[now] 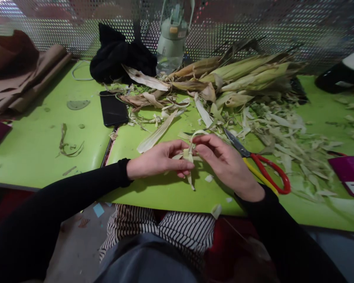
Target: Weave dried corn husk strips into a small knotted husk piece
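Note:
Between my hands is a small piece of folded or woven corn husk strips (188, 155), with loose ends sticking out and one hanging down toward the table edge. My left hand (162, 158) pinches it from the left between thumb and fingers. On the other side my right hand (222, 159) has its fingers closed at a curved strip that arches over the top of the piece. Red and yellow handled scissors (261, 165) lie beside my right wrist, blades pointing away. A flat pale husk strip (157, 135) rests just beyond my left hand.
Whole corn husks (247, 76) are piled at the back, with many scraps (286, 133) to the right. A phone (114, 109), a black cloth (120, 55) and a water bottle (171, 43) stand or lie behind. Brown paper (20, 74) and a protractor (78, 104) are left.

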